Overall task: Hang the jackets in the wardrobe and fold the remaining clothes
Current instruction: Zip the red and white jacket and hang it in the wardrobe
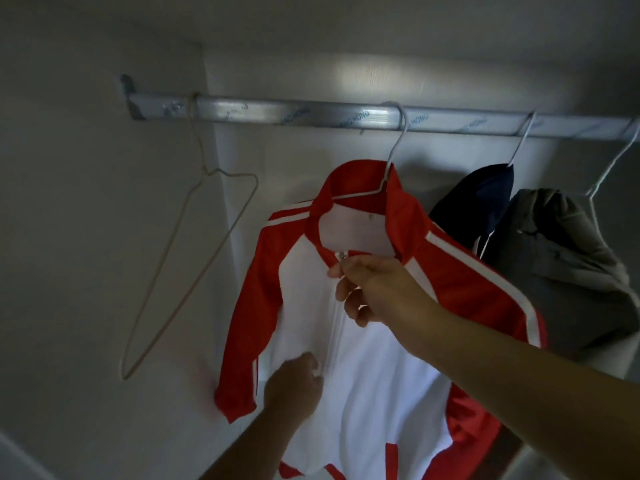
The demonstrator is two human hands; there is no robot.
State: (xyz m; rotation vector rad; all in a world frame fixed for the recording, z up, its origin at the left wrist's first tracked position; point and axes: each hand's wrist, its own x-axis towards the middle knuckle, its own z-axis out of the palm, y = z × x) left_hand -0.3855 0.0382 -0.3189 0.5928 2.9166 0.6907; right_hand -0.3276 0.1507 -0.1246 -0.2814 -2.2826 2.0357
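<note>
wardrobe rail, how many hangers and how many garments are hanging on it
thin wire hangers: 4 (bare beige hanger, three carrying clothes)
hanging garments: 3 (red and white zip jacket, dark navy garment, grey-green garment)
total: 7

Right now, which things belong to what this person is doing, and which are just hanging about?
In use: red and white jacket, its hanger, the rail; right hand pinching the zip pull; left hand gripping the jacket's front.
Just there: empty hanger; navy garment and grey garment, both already hung.
</note>
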